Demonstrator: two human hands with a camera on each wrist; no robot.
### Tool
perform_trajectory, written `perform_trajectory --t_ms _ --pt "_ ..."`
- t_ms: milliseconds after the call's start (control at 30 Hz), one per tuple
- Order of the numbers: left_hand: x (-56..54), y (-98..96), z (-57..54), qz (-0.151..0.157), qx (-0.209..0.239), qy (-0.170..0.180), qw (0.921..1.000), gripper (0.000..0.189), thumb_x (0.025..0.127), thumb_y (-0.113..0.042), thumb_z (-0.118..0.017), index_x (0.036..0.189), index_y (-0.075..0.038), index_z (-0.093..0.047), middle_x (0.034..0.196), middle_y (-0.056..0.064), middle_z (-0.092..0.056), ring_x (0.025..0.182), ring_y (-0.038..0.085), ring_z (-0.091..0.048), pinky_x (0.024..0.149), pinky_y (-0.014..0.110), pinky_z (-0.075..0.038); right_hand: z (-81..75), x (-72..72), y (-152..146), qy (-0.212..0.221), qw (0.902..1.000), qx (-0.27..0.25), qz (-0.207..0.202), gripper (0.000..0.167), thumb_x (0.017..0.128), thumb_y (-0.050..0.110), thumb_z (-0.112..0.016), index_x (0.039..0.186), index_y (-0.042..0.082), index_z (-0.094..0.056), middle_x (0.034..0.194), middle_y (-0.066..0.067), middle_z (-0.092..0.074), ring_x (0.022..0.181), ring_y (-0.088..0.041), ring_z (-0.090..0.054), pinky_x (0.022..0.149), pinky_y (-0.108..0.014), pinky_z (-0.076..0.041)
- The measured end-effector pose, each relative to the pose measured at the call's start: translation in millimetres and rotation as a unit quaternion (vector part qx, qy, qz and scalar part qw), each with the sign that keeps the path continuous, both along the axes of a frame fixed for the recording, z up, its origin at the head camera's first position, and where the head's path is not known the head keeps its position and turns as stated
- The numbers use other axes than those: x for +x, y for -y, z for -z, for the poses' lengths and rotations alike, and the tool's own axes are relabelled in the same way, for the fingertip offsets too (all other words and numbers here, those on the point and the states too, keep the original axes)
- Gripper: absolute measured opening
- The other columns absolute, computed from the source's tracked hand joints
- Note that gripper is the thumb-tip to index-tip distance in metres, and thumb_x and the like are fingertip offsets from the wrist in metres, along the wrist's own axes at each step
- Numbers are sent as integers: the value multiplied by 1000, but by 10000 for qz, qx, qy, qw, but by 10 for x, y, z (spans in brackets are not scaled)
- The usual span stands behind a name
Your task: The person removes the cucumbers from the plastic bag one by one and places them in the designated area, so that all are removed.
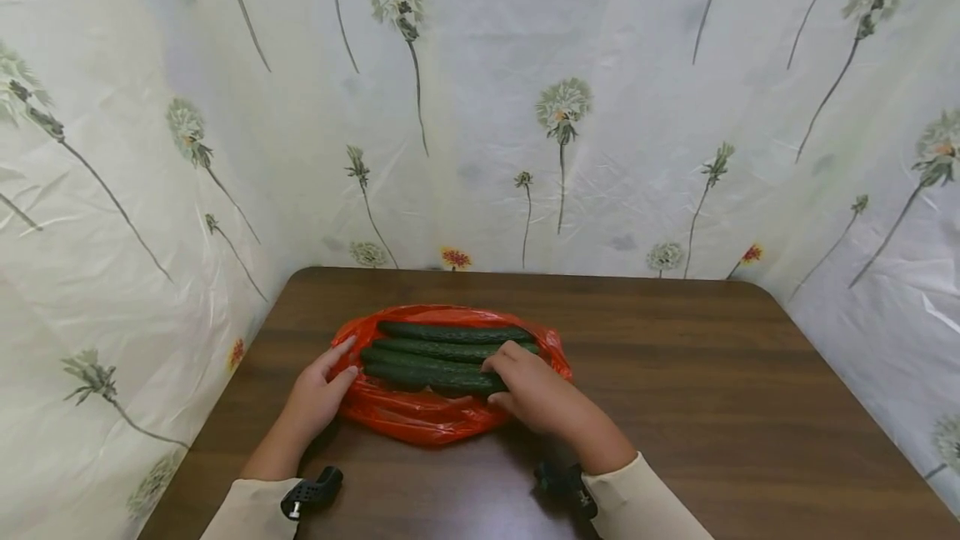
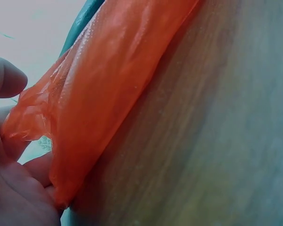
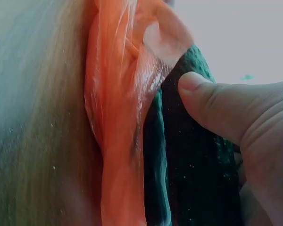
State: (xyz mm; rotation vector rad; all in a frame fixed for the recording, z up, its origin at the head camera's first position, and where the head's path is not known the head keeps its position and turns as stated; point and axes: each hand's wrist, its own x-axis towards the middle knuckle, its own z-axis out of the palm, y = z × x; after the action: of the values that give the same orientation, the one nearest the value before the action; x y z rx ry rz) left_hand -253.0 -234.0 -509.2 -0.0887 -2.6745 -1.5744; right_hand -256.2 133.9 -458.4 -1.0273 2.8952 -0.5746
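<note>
Several dark green cucumbers [image 1: 450,350] lie side by side in an opened red plastic bag [image 1: 420,427] on the table. My right hand [image 1: 536,390] grips the right end of the nearest cucumber [image 1: 427,375], its thumb on the near side and its fingers over the top. In the right wrist view the thumb presses on the bumpy skin of that cucumber [image 3: 193,155], beside the bag's edge [image 3: 122,117]. My left hand [image 1: 315,394] rests at the bag's left end, thumb and fingers spread. Thin red plastic [image 2: 99,103] lies against its fingers in the left wrist view and hides part of them.
A brown wooden table [image 1: 675,390] carries the bag and extends to the right of it. Whitish sheeting [image 1: 480,107] printed with dandelions rises behind the table and on both sides. Each wrist wears a black camera mount [image 1: 311,490] close above the tabletop.
</note>
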Motion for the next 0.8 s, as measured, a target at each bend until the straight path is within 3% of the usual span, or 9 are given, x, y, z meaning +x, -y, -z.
perform_trajectory --t_ms 400,800 --pt "-2 4 25 25 4 45 10000 53 108 -22 -56 159 -17 -46 168 16 -37 157 38 -28 127 60 -23 -6 -23 -62 -418 9983 218 350 38 99 27 -75 132 11 -66 120 -6 -59 102 -22 -61 90 -42 -55" --pt "-6 -17 14 -37 -140 37 9999 53 107 -23 -57 158 -15 -47 167 18 -38 156 41 -29 126 62 -24 19 -61 -183 -1067 9934 266 336 35 101 23 -71 132 9 -64 123 -6 -58 109 -22 -58 88 -42 -45"
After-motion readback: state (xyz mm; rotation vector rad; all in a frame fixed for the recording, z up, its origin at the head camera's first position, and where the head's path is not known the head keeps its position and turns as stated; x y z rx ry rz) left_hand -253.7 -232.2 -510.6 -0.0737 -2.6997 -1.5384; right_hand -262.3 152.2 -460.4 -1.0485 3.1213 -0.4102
